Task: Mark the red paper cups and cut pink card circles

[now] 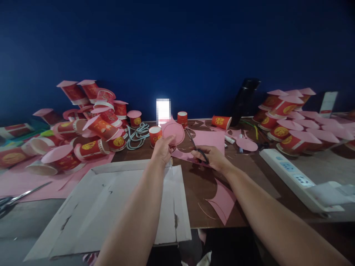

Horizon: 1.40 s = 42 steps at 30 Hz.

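Note:
My left hand [164, 149] pinches a piece of pink paper [174, 132] with a round outline drawn on it. Its fingers are closed on the lower left edge. To the right, my right hand [210, 158] is closed round the dark handles of a pair of scissors [191, 137]. The blades point up and to the left, close to the right edge of the paper. Behind the left hand stands a red paper cup [155, 136], partly covered by it. Another red cup [182, 119] stands upright behind the paper. A larger pink sheet [209, 141] lies beside the scissors.
Red cups with pink paper discs are heaped at left [104, 99] and right [287, 107]. A flattened cardboard sheet [111, 207] lies in front. A white power strip [288, 177], a coiled cord [135, 136], a black bottle [244, 99] and pink offcuts [222, 201] are around.

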Available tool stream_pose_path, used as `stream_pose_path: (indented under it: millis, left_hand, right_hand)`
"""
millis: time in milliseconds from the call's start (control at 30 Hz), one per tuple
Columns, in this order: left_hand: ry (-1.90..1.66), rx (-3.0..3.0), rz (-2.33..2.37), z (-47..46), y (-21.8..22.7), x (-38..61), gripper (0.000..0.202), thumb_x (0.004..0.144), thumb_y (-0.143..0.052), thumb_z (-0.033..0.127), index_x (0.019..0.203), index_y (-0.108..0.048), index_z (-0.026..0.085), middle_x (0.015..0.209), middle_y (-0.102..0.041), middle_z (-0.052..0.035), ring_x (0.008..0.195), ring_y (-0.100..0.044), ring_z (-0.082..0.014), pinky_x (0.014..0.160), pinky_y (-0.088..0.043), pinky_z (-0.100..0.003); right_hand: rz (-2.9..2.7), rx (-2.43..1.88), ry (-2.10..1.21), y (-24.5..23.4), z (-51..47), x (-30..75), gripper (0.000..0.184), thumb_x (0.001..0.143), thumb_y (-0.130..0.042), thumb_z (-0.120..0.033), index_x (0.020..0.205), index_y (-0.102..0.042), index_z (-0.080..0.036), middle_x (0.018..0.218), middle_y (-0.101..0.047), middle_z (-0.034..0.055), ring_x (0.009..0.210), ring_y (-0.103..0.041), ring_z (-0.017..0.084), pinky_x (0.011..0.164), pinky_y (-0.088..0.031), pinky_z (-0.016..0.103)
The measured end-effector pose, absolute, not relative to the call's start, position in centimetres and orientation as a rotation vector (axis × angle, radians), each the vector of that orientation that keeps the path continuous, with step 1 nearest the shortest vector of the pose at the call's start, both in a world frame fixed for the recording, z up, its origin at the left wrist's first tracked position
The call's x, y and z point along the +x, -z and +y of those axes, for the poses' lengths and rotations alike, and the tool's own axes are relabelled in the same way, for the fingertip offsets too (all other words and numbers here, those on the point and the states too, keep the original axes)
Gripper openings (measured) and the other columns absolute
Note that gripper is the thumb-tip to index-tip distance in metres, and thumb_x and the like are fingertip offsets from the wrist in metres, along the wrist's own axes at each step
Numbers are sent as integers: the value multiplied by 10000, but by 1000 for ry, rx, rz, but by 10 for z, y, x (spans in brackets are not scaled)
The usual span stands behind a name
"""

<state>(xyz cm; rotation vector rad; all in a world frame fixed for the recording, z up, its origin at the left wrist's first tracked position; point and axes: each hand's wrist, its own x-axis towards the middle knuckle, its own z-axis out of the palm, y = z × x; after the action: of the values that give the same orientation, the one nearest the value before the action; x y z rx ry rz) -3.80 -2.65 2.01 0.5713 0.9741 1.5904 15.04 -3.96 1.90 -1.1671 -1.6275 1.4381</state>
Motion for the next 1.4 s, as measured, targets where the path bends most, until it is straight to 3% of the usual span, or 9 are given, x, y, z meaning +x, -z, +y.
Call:
stream_pose_path:
  millis: [467, 800, 967, 1400]
  left_hand:
    - [-1462, 847, 1048, -31, -22, -44, 342, 533, -808, 338, 728, -607, 142, 605, -579, 7, 533, -514, -93, 540, -397, -235]
    - [-1396, 971, 1064, -27, -13, -51, 372, 602, -761, 374, 888, -668, 156, 764, -675, -64, 718, -625, -173, 584, -434, -248]
    - [-1397, 960, 1020, -28, -15, -49, 388, 573, -783, 373, 860, -673, 138, 734, -665, -64, 705, -622, -176, 625, -459, -277]
    - [-1372, 980, 1082, -30, -17, -48, 383, 588, -769, 371, 863, -663, 126, 721, -664, -67, 697, -624, -180, 567, -424, -252]
  right_hand:
    - [-1549, -1154, -1485, -24, -42, 151, 588, 593, -765, -543, 1017, -707, -140, 569, -570, -23, 517, -509, 90, 503, -420, 224]
    - [-1556, -1141, -1455, -18, -38, 154, 569, 607, -774, -512, 1037, -707, -147, 556, -553, -26, 496, -494, 87, 442, -383, 203]
    - [-1540, -1149, -1468, -18, -37, 154, 569, 601, -782, -495, 1041, -709, -141, 566, -555, -23, 496, -487, 84, 447, -398, 207]
    - [-1552, -1162, -1445, -18, -38, 153, 580, 597, -785, -491, 1043, -709, -130, 548, -544, -27, 480, -478, 79, 438, -386, 203]
